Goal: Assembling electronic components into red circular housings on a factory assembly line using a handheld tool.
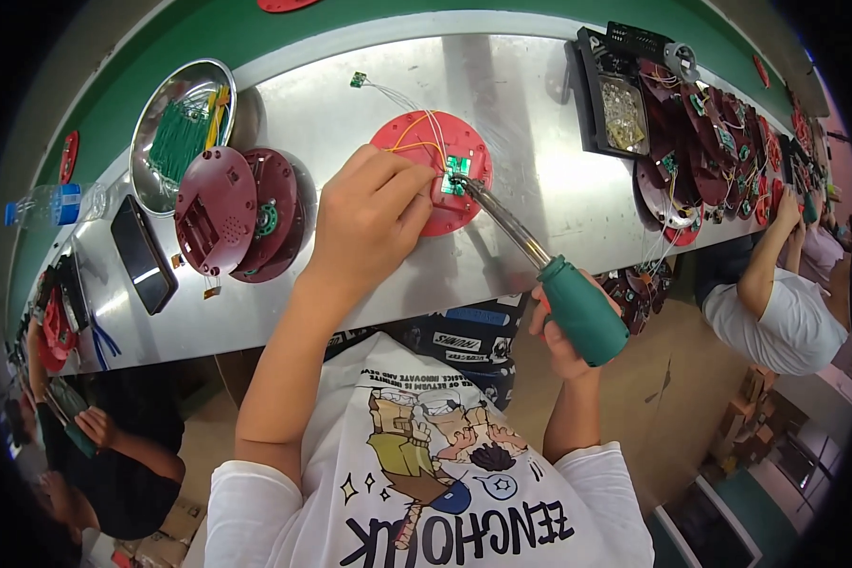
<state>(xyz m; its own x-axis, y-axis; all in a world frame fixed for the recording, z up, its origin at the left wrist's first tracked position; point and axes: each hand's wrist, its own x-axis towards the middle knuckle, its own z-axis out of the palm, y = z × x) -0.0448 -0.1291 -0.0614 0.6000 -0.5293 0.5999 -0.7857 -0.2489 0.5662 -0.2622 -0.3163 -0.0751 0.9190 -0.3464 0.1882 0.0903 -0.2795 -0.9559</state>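
Lying just right of left fingers (410,184): green circuit board (457,165).

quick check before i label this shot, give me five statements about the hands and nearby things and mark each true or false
1. The right hand holds a soldering iron with a green handle. True.
2. The soldering iron points toward the person's chest. False: its tip is at the green circuit board over the red disc.
3. The left hand is far from the red disc. False: its fingers reach over the disc, close to the circuit board.
4. A dark phone lies left of the maroon discs. True.
5. The metal bowl stands right of the red disc. False: the bowl stands to its left.
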